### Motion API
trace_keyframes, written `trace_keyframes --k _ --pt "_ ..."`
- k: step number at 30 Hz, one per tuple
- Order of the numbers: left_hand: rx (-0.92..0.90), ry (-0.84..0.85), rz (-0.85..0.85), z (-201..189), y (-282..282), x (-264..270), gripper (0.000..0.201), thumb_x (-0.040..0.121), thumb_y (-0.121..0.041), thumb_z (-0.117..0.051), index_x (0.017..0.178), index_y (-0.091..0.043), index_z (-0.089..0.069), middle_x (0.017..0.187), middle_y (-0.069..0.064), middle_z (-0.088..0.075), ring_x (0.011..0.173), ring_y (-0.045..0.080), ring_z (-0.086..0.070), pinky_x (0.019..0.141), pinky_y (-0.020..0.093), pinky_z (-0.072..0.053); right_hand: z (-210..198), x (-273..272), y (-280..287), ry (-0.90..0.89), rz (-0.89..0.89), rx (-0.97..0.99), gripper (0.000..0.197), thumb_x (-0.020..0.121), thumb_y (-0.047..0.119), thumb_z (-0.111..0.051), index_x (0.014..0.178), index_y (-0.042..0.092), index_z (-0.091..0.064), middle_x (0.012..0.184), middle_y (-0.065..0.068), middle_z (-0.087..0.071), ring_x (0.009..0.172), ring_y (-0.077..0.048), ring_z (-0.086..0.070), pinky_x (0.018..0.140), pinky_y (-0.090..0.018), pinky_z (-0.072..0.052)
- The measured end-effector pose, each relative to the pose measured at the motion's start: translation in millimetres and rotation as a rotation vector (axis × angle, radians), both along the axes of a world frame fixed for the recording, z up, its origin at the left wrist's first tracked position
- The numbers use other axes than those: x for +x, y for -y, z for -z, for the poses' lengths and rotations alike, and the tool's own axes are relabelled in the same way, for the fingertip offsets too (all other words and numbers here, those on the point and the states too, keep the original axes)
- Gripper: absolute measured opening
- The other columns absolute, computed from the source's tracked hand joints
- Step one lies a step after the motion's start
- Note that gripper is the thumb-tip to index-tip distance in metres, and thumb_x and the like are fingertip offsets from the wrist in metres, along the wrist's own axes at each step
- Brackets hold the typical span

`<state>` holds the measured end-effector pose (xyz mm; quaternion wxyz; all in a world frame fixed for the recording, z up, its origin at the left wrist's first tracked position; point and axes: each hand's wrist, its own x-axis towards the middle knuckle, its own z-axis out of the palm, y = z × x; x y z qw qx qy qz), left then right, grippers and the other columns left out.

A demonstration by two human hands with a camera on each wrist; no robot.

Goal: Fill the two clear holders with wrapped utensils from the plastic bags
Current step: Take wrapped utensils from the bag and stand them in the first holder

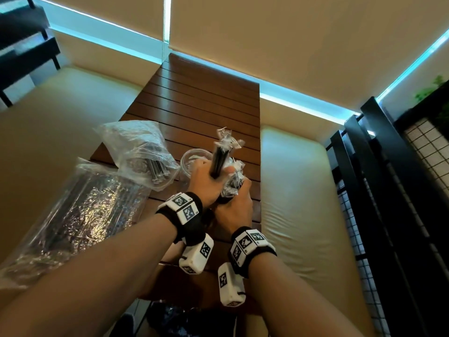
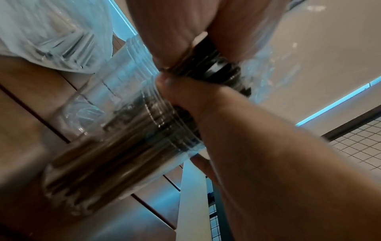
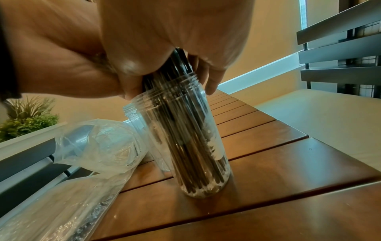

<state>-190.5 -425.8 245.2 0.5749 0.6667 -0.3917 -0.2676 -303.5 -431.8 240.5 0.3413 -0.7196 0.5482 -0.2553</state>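
A clear holder point(image 3: 185, 138) stands slightly tilted on the wooden slat table point(image 1: 201, 100), packed with dark wrapped utensils point(image 1: 221, 156) whose tops stick out above its rim. My left hand point(image 1: 206, 181) grips the upper part of that bundle. My right hand point(image 1: 237, 205) grips the crinkled wrapped tops just above the holder's mouth, touching the left hand. The second clear holder point(image 1: 192, 161) stands right behind the left hand, and almost nothing shows inside it. Both hands hide the filled holder in the head view.
A small plastic bag of metal utensils point(image 1: 138, 152) lies left of the holders. A long bag of wrapped utensils point(image 1: 80, 215) hangs over the table's left edge. Cream bench cushions point(image 1: 291, 190) flank the narrow table. A black grid partition point(image 1: 413, 190) stands at the right.
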Motion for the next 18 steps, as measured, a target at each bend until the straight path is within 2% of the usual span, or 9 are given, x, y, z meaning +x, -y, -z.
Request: trace_keyframes --k 2,4,5,7,9,11,13,16,18 --pt "0.038 0.058 0.068 -3 -2 8 0.049 0.072 -0.067 -0.064 0.059 -0.023 -0.046 0.072 0.014 -0.047 0.06 0.02 -0.045 0.058 0.031 -0.043 -2 -1 0 0.008 -0.015 0.019 0.074 0.067 0.039 -0.077 0.122 0.032 -0.028 0.113 -0.001 -0.063 0.095 -0.025 -0.064 0.075 -0.036 -0.053" --pt "0.052 0.125 0.098 -13 -9 15 0.041 0.071 -0.06 -0.07 0.076 -0.023 -0.053 0.086 0.007 -0.052 0.073 0.017 -0.055 0.068 0.034 -0.051 -3 -1 -1 0.02 -0.027 0.019 0.077 0.065 0.042 -0.079 0.123 0.032 -0.029 0.113 0.001 -0.061 0.096 -0.024 -0.063 0.076 -0.037 -0.053" --pt "0.046 0.16 0.104 -20 -12 17 0.046 0.069 -0.061 -0.071 0.092 -0.025 -0.055 0.099 0.001 -0.052 0.087 0.014 -0.057 0.077 0.031 -0.051 -3 0 -2 0.027 -0.031 0.01 0.078 0.064 0.043 -0.08 0.123 0.032 -0.03 0.114 0.002 -0.061 0.098 -0.023 -0.063 0.078 -0.037 -0.053" --pt "0.015 0.221 0.109 -44 -18 19 0.072 0.066 -0.065 -0.073 0.123 -0.029 -0.046 0.12 -0.005 -0.047 0.109 0.011 -0.054 0.091 0.028 -0.048 -2 0 -2 0.04 -0.027 0.005 0.084 0.063 0.045 -0.084 0.126 0.033 -0.029 0.118 0.005 -0.059 0.103 -0.021 -0.062 0.083 -0.036 -0.053" --pt "-0.064 0.312 0.106 -70 -17 21 0.085 0.069 -0.062 -0.075 0.137 -0.028 -0.038 0.131 -0.005 -0.043 0.118 0.01 -0.049 0.096 0.026 -0.045 -2 0 -3 0.043 -0.021 -0.006 0.089 0.063 0.044 -0.086 0.13 0.03 -0.029 0.12 0.005 -0.058 0.105 -0.019 -0.061 0.083 -0.031 -0.051" --pt "-0.156 0.511 0.126 -94 -13 21 0.084 0.077 -0.054 -0.073 0.145 -0.024 -0.033 0.139 0.0 -0.04 0.122 0.011 -0.046 0.099 0.027 -0.043 -2 -1 -3 0.046 -0.031 -0.029 0.093 0.063 0.044 -0.086 0.134 0.027 -0.028 0.124 0.002 -0.058 0.107 -0.019 -0.06 0.084 -0.029 -0.05" --pt "-0.161 0.74 0.189 -108 -7 18 0.072 0.087 -0.047 -0.064 0.148 -0.022 -0.034 0.147 0.002 -0.036 0.129 0.015 -0.043 0.104 0.03 -0.041 -2 -1 -1 0.052 -0.037 -0.029 0.091 0.063 0.044 -0.086 0.132 0.028 -0.03 0.125 0.002 -0.059 0.108 -0.019 -0.061 0.087 -0.032 -0.052" --pt "0.068 1.023 0.339 -93 -3 12 0.059 0.1 -0.044 -0.039 0.15 -0.014 -0.03 0.157 0.006 -0.029 0.147 0.022 -0.021 0.117 0.04 -0.023 2 0 4 0.057 -0.047 -0.029 0.084 0.061 0.046 -0.085 0.124 0.028 -0.033 0.115 0.005 -0.061 0.097 -0.018 -0.063 0.08 -0.034 -0.055" --pt "0.25 1.062 0.451 -66 -9 10 0.062 0.102 -0.048 -0.027 0.151 -0.011 -0.026 0.16 0.008 -0.021 0.15 0.023 -0.007 0.121 0.045 -0.012 5 -1 6 0.047 -0.073 -0.043 0.073 0.068 0.042 -0.081 0.119 0.027 -0.032 0.106 0.008 -0.06 0.086 -0.014 -0.061 0.069 -0.03 -0.052"
